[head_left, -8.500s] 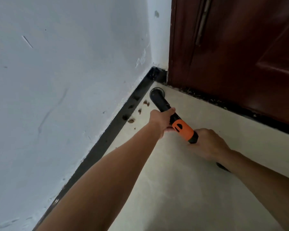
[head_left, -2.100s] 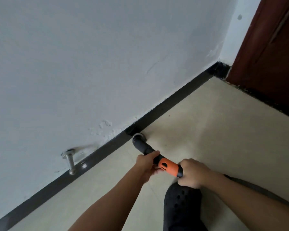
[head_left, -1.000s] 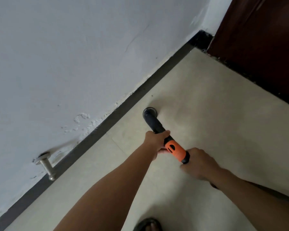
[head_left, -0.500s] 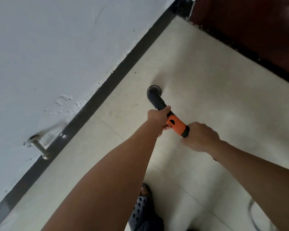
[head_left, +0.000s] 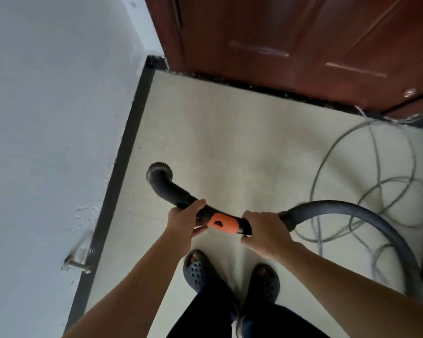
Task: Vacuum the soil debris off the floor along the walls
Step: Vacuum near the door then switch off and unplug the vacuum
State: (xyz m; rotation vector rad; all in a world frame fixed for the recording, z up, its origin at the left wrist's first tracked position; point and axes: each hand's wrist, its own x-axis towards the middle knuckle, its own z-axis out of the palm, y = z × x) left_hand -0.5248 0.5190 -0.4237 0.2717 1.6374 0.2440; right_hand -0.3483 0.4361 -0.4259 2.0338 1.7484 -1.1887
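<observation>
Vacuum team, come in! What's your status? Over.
Both hands gripping the wand: left hand ahead of the orange collar, right hand behind it. Nozzle apart from the baseboard, over tile. Loose cable coiled on the floor right, near hose.

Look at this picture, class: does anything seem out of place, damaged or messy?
A grey cable lies in tangled loops on the floor beside the vacuum hose, where it could snag. Paint is flaking off the wall just above the skirting by the doorstop. Dark specks line the door threshold.
</observation>
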